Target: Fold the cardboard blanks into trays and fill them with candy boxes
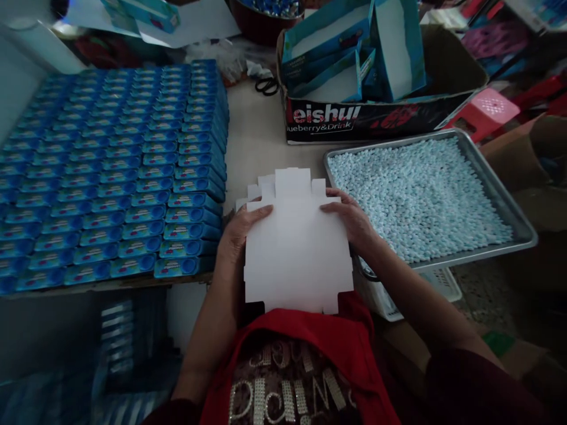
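A stack of flat, unfolded white cartons point(299, 254) with tabbed edges lies between my two hands, close to my body. My left hand point(243, 227) grips its left edge, thumb on top of the white face. On the right edge, my right hand point(352, 218) holds on the same way, its thumb over the cardboard and the other fingers mostly hidden beneath. A few sheets at the upper left stick out unevenly from under the top one.
Rows of small blue boxes point(128, 177) cover the table's left side. To the right, a metal tray point(527, 233) holds many pale blue pieces. Behind it stands a black carton point(319, 127) with blue boxes inside. Black-handled scissors point(266, 87) lie beside the carton.
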Demonstrator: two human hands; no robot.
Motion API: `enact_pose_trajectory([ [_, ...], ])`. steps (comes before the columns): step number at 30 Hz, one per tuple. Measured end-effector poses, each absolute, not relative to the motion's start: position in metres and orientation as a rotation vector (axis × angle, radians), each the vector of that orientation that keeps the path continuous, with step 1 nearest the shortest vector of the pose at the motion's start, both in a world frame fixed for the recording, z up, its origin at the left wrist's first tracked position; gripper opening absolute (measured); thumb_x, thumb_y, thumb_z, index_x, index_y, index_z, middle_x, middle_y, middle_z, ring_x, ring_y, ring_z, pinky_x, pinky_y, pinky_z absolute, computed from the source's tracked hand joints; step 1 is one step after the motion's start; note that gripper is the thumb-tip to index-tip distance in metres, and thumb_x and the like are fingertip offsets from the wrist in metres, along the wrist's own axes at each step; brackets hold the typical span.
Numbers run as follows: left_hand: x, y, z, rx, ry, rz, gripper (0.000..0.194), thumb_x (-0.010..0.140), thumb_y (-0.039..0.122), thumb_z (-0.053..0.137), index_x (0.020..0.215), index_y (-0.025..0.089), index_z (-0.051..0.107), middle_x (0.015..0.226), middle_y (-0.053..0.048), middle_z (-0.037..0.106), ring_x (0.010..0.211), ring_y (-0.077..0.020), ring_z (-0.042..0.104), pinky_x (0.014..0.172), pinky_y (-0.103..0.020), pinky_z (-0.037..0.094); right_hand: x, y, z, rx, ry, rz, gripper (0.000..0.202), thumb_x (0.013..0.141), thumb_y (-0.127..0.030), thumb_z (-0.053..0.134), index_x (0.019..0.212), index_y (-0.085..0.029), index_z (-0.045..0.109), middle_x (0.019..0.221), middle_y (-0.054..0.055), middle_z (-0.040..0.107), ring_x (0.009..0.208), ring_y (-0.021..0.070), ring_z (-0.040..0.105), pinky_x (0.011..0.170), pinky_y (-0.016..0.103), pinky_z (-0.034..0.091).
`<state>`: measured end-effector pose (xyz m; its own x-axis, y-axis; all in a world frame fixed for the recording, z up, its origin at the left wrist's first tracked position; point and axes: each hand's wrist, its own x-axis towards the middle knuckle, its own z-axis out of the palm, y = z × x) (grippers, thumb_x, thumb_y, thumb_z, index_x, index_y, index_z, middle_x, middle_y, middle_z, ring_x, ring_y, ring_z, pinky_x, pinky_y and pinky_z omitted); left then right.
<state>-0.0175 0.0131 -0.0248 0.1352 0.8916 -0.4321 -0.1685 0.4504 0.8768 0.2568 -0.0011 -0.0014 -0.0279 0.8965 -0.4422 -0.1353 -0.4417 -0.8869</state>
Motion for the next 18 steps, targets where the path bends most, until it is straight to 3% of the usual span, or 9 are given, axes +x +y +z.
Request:
enact_pose_trajectory([
  [3,-0.007,0.001,-0.041,0.744,1.245,0.882,0.058,0.060,0.033,0.089,0.113,0.016,0.074,0.090,-0.007,0.080,0.078,-0.0258,0.075,0.077,-0.040,0.063,0.250,-0.010,-0.016,-1.600,-1.278,1.242,0.045,0.075,-0.034,0.068,0.119,-0.026,0.067,0.101,0.003,0.077,0.075,0.0226,0.070,0.072,0.037,0.057],
  [6,0.004,-0.008,-0.045,1.095,1.537,0.891,0.043,0.067,0.022,0.074,0.109,0.020,0.079,0.101,-0.008,0.082,0.097,-0.0324,0.077,0.093,-0.046,0.061,0.239,-0.014,-0.028,-1.715,-1.826,0.809,0.038,0.083,-0.021,0.057,0.117,-0.022,0.073,0.111,0.009,0.080,0.092,0.0261,0.072,0.087,0.039,0.055],
  [8,0.014,-0.018,-0.043,1.393,1.732,0.832,0.042,0.075,0.017,0.066,0.115,0.022,0.080,0.110,-0.010,0.083,0.109,-0.0361,0.075,0.102,-0.050,0.057,0.235,-0.013,-0.032,-1.753,-2.043,0.701,0.039,0.088,-0.015,0.053,0.120,-0.020,0.075,0.113,0.011,0.081,0.096,0.0264,0.073,0.090,0.038,0.053],
  [12,0.029,-0.035,-0.037,1.730,1.822,0.786,0.048,0.089,0.012,0.055,0.131,0.022,0.076,0.114,-0.014,0.080,0.107,-0.0350,0.075,0.104,-0.051,0.056,0.233,-0.004,-0.029,-1.813,-2.153,0.672,0.029,0.099,-0.025,0.055,0.119,-0.021,0.076,0.097,0.008,0.081,0.088,0.0252,0.073,0.081,0.035,0.049],
  [15,0.025,-0.033,-0.033,1.787,1.635,0.846,0.041,0.092,0.020,0.059,0.130,0.022,0.075,0.127,-0.014,0.074,0.121,-0.0308,0.070,0.113,-0.047,0.053,0.231,0.003,-0.026,-1.772,-2.290,0.660,0.029,0.103,-0.021,0.052,0.118,-0.019,0.076,0.111,0.011,0.081,0.096,0.0250,0.074,0.082,0.034,0.048],
  [18,0.007,-0.024,-0.032,1.526,1.415,0.791,0.040,0.093,0.046,0.067,0.123,0.022,0.077,0.139,-0.012,0.068,0.131,-0.0314,0.065,0.117,-0.048,0.051,0.229,0.007,-0.026,-1.760,-2.335,0.655,0.029,0.103,-0.016,0.050,0.117,-0.018,0.075,0.116,0.012,0.079,0.100,0.0245,0.073,0.085,0.034,0.049],
])
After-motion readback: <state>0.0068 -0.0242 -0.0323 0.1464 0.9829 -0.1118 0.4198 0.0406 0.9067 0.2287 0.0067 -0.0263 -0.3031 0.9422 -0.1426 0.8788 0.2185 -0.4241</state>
